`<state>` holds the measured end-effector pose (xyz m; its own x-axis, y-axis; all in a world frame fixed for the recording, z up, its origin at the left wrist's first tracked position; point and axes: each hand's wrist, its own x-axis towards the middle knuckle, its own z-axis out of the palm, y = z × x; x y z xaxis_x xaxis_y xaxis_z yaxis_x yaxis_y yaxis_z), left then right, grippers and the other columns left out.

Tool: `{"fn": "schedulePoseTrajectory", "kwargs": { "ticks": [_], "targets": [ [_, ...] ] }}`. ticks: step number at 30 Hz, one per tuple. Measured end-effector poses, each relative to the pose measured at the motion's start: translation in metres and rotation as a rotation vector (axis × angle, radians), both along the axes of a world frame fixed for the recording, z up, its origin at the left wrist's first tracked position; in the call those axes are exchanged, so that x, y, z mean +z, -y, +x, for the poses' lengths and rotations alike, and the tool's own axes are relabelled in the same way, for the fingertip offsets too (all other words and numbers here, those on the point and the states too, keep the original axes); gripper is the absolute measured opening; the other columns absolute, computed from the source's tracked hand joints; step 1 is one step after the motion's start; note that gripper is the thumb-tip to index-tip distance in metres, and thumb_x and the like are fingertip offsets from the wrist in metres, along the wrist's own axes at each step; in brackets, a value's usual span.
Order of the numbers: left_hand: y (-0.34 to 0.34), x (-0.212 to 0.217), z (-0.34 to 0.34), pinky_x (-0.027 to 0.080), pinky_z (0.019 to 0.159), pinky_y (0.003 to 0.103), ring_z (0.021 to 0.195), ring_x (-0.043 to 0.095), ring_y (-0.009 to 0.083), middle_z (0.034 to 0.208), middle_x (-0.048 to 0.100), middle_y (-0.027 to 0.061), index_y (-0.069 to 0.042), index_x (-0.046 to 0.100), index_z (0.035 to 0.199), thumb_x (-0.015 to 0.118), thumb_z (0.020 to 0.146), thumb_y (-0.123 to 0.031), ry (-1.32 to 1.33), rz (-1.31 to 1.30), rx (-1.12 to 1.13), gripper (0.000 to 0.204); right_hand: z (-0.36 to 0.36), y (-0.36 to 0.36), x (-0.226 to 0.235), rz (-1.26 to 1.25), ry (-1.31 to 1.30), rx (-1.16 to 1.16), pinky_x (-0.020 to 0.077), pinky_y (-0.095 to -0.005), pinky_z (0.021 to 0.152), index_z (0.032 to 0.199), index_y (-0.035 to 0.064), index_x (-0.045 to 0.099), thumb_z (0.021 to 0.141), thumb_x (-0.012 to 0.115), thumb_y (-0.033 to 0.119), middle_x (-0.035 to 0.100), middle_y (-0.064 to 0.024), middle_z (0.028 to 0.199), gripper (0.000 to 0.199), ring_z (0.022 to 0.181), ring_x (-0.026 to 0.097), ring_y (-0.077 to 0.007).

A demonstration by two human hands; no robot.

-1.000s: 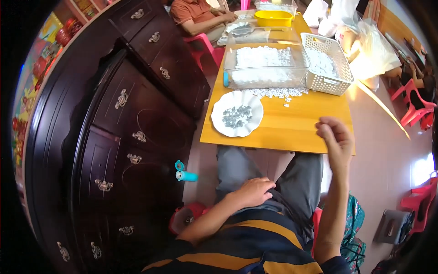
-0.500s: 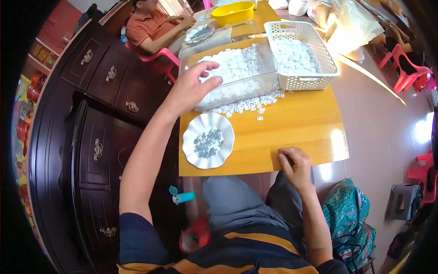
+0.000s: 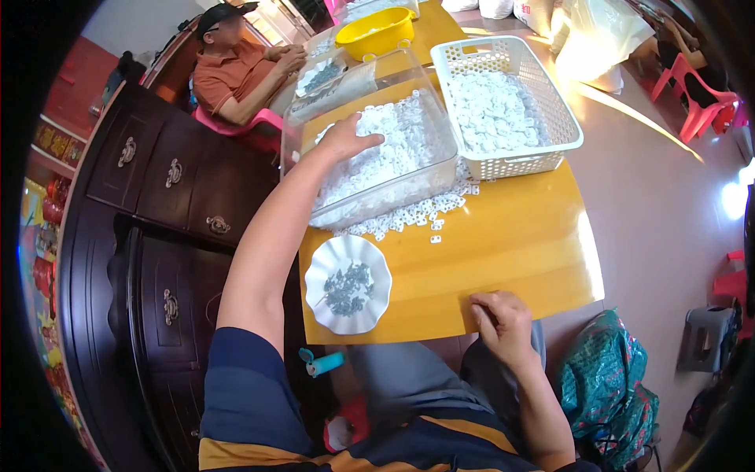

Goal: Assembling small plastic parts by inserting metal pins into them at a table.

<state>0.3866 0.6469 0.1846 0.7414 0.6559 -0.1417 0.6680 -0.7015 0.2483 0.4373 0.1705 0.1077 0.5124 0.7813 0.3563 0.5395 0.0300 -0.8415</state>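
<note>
My left hand (image 3: 346, 141) is inside a clear plastic bin (image 3: 393, 195), over a heap of small white plastic pieces (image 3: 391, 134). Its thumb stands apart from the fingers, whose tips are partly hidden against the pieces; I see nothing held. At the table's front edge rests my right hand (image 3: 503, 322), fingers curled with the thumb close to them, hiding whatever may be inside. A white wavy-rimmed dish (image 3: 320, 259) with small dark grey pieces (image 3: 348, 289) sits nearest me at the table's left.
Loose white pieces (image 3: 417, 214) lie before the bin. A white perforated basket (image 3: 511, 164) of similar pieces stands at right, a yellow tub (image 3: 376, 33) farther back. Dark drawers (image 3: 161, 181) flank the left; a person in orange (image 3: 240, 75) sits beyond. A green bag (image 3: 602, 377) is at lower right.
My left hand has gone from above the bin's near left side down into the white pieces. The view has tilted, so the table appears lower; my right hand stays at the edge.
</note>
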Motion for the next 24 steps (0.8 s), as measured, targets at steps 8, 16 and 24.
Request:
{"fn": "schedulePoseTrajectory", "kwargs": {
  "ticks": [8,16,24],
  "targets": [
    [0.023,-0.029,0.050,0.032,0.124,0.048,0.150,0.038,0.0434,0.161,0.039,0.0302,0.001,0.043,0.156,0.070,0.089,-0.064,0.013,0.062,-0.220,0.096,0.003,0.000,-0.001,-0.003,-0.020,0.012,0.0547,-0.0392,0.067,0.102,0.0048,0.073,0.087,0.075,0.003,0.069,-0.0127,0.079,0.015,0.074,0.070,-0.0305],
    [0.037,-0.051,0.047,0.035,0.121,0.053,0.144,0.043,0.0469,0.152,0.051,0.0282,-0.007,0.053,0.151,0.067,0.096,-0.050,0.059,0.139,-0.238,0.071,-0.007,-0.003,-0.024,0.109,0.013,-0.044,0.0585,-0.0427,0.069,0.105,0.0045,0.074,0.090,0.076,0.009,0.072,-0.0153,0.086,0.016,0.078,0.072,-0.0340],
    [0.032,-0.055,0.049,0.052,0.087,0.050,0.103,0.066,0.0417,0.109,0.066,0.0220,-0.003,0.064,0.131,0.069,0.093,-0.020,0.196,0.296,-0.342,0.042,-0.006,0.001,-0.010,0.062,0.012,-0.010,0.0560,-0.0438,0.076,0.107,0.0049,0.068,0.097,0.067,0.014,0.069,-0.0145,0.094,0.013,0.088,0.069,-0.0350]
  ]
}}
